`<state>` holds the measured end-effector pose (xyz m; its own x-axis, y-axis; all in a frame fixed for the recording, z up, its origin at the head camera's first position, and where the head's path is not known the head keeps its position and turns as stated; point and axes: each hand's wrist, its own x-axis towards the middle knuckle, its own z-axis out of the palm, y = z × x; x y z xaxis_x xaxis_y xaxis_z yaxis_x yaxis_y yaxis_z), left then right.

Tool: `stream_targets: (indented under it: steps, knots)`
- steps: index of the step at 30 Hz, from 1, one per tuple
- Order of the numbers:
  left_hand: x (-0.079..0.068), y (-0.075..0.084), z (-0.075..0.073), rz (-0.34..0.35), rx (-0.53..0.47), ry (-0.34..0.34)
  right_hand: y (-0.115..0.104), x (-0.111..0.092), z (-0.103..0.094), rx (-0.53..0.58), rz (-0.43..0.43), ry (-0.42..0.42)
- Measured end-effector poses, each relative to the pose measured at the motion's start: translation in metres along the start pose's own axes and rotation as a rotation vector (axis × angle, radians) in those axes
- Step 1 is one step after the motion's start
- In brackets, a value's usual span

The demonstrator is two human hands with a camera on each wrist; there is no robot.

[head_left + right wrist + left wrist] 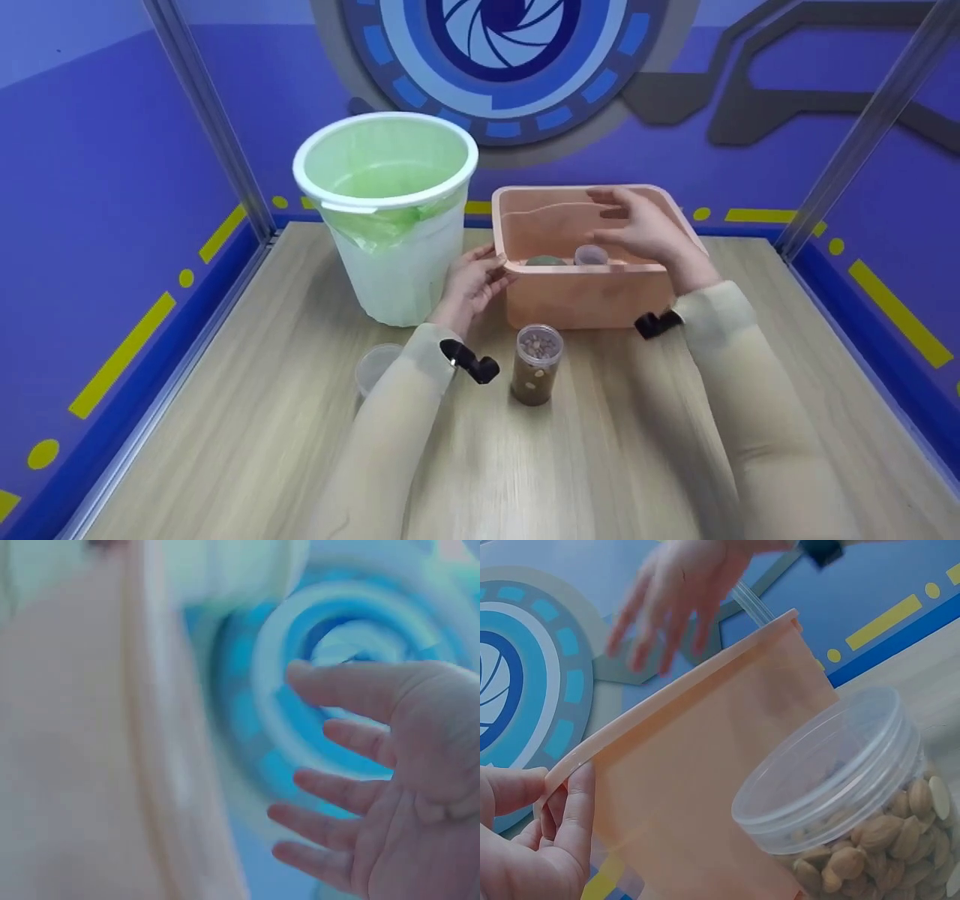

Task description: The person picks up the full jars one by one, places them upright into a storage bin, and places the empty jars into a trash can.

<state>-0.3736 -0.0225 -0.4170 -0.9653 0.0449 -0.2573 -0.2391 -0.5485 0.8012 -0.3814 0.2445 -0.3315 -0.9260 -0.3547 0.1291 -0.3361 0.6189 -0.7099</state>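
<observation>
My left hand (474,285) pinches the rim of a peach-coloured plastic bin (589,298) at its front left corner, as the left wrist view shows with the thumb and fingers (577,821) on either side of the rim. Over the bin's right part hovers my right hand (637,225), its fingers spread and holding nothing. Inside the bin lie a small translucent cup-like thing (591,256) and a greenish rounded thing (546,261), both partly hidden by the front wall. A clear jar of almond-like nuts (535,375) stands upright and lidless in front of the bin.
A white bucket (397,262) with a green liner bag (390,169) stands left of the bin. My left forearm partly covers a clear round container (375,366). Blue-purple printed walls (112,187) enclose the wooden tabletop (247,420) at the sides and back.
</observation>
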Motion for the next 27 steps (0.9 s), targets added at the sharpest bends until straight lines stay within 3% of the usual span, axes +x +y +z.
stream_targets:
  steps: [4, 7, 10, 13, 19, 27]
  knots:
    - [-0.001, 0.000, -0.001, 0.008, -0.004, -0.004, -0.008, -0.034, 0.015, 0.217, -0.180, -0.021]
    - [-0.001, 0.000, -0.001, 0.007, -0.005, -0.006, -0.001, -0.058, 0.036, 0.385, -0.298, -0.115]
    - [-0.001, -0.001, -0.002, -0.001, -0.007, -0.010, 0.016, -0.076, 0.063, 0.498, -0.352, -0.226]
    - [-0.001, 0.000, -0.001, -0.007, -0.005, -0.001, 0.035, -0.085, 0.093, 0.528, -0.322, -0.279]
    - [-0.001, 0.000, -0.001, -0.002, -0.010, 0.012, 0.058, -0.088, 0.143, 0.543, -0.197, -0.259]
    - [-0.001, 0.000, 0.000, -0.001, -0.018, -0.001, 0.066, -0.087, 0.165, 0.554, -0.154, -0.203]
